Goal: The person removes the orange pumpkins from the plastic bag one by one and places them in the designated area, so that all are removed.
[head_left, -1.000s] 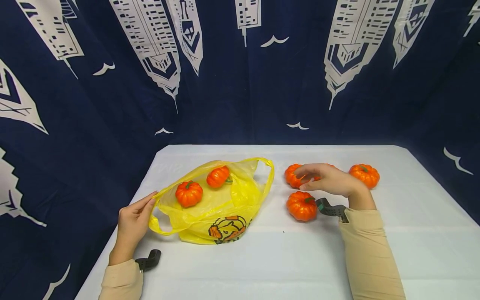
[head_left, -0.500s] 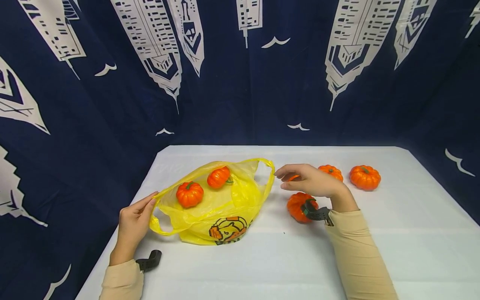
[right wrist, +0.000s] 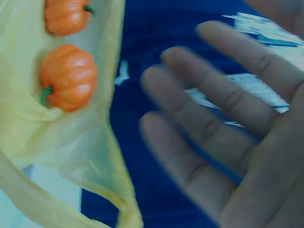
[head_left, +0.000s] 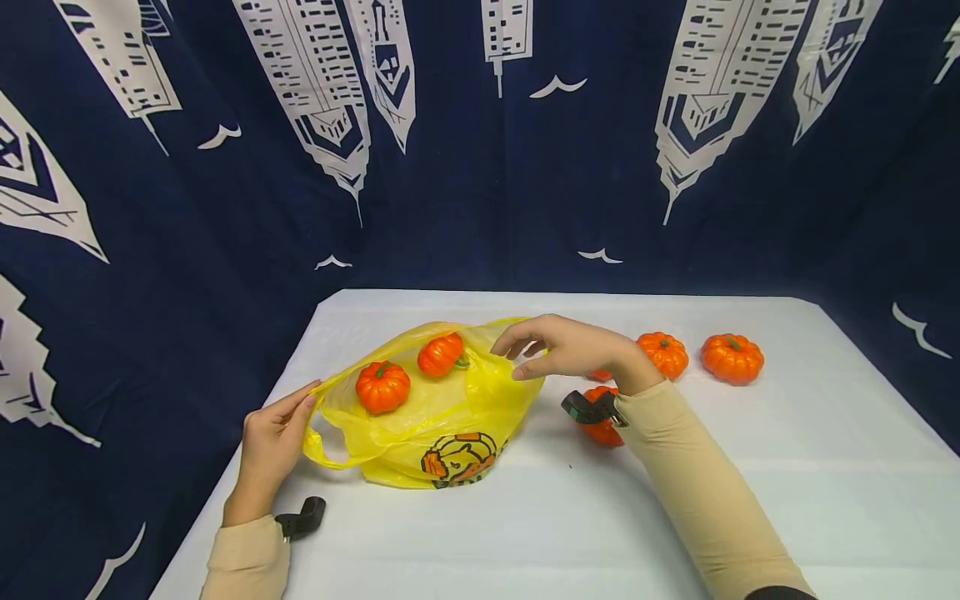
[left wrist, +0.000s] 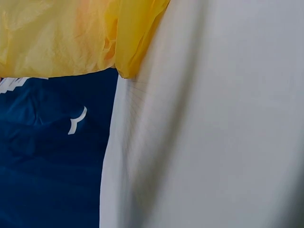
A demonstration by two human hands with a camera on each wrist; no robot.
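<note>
A yellow plastic bag (head_left: 483, 392) lies with its mouth spread, a cartoon print on its front. Inside sit two small orange pumpkins, a left one (head_left: 382, 387) and a right one (head_left: 441, 355); the right wrist view shows a pumpkin (right wrist: 70, 78) with a green stem in the bag. My left hand (head_left: 268, 442) pinches the bag's left handle edge between thumb and fingers. Over the bag's right side hovers my right hand (head_left: 573, 346), its fingers loosely extended and holding nothing. It hides part of the right handle. The left wrist view shows bag plastic (left wrist: 57, 38) but no fingers.
Right of the bag, a near pumpkin (head_left: 602, 429) and another behind it are partly covered by the right arm. Two more, one middle (head_left: 663, 354) and one far right (head_left: 732, 358), stand on the white table (head_left: 480, 542). A dark blue printed curtain (head_left: 495, 183) hangs behind.
My right hand has moved left from above the loose pumpkins to the bag's right handle. My left hand keeps its pinch on the bag, almost still. The pumpkins stay put.
</note>
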